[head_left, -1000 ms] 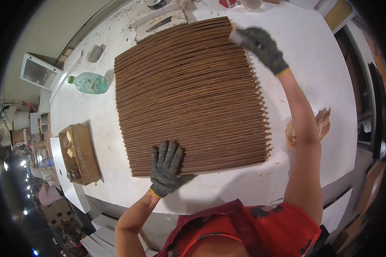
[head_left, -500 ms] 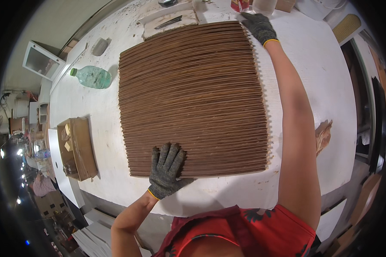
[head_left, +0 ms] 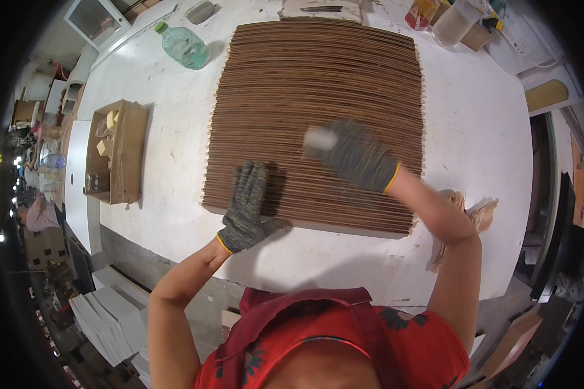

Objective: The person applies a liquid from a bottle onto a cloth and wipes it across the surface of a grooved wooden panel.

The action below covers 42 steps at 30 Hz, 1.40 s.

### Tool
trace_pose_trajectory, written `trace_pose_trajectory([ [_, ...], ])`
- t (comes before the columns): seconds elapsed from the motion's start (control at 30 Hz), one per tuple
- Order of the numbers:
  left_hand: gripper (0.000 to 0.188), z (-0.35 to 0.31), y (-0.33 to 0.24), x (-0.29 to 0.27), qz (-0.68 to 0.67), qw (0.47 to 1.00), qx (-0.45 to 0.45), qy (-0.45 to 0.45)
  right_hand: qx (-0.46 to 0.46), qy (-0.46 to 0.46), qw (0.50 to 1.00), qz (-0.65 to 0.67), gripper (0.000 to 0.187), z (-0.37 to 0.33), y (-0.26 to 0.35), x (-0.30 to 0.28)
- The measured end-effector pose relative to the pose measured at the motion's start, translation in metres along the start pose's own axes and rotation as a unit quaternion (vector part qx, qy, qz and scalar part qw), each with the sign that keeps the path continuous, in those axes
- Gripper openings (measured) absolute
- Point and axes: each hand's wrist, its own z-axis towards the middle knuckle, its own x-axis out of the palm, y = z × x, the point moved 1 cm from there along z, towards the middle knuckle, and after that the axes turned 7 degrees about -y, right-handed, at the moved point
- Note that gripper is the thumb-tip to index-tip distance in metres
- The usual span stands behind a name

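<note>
Centrally, a broad row of brown wooden strips lay side by side on the white table, each running left to right. Left hand, dark-gloved with a yellow cuff, rested on the row's near-left part: fingers straight and close together, thumb spread rightward by the near edge, nothing gripped. Right hand, likewise gloved and motion-blurred, was over the near half, right of middle; fingers closed round a whitish block that stuck out leftward. Strips lay beneath this hand and reached past it far, left and right; could not tell whether the block touched them. Far left of the row: a green-capped bottle, on its side. Left: an open cardboard box with pale pieces inside. Near right: crumpled brown paper, partly hidden by the right forearm.
</note>
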Motion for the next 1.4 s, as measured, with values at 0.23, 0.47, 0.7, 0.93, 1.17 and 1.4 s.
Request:
trace_pose_trajectory([
  [0.23,0.125,-0.056,0.061,-0.039,0.133,0.977,-0.098,-0.131,0.288,-0.09,0.852,-0.428,0.029,0.004,-0.154,-0.1],
  [0.47,0.136,-0.096,0.089,-0.019,-0.171,0.933,-0.27,-0.167,-0.113,0.005,0.991,-0.072,0.015,0.025,0.102,0.095],
  [0.7,0.129,-0.091,0.093,-0.021,-0.175,0.938,-0.23,-0.189,0.166,-0.152,0.972,0.069,0.026,0.045,0.02,0.04],
  [0.93,0.133,-0.092,0.101,-0.014,-0.244,0.917,-0.231,-0.214,0.155,-0.136,0.937,-0.282,0.03,0.029,0.001,0.001],
  [1.17,0.13,-0.085,0.093,-0.019,-0.427,0.814,-0.338,-0.203,-0.087,-0.065,0.986,-0.127,0.025,0.065,0.164,0.173],
  [1.4,0.135,-0.096,0.098,-0.01,-0.257,0.919,-0.217,-0.207,0.029,-0.142,0.913,-0.382,0.019,0.046,0.026,0.058],
])
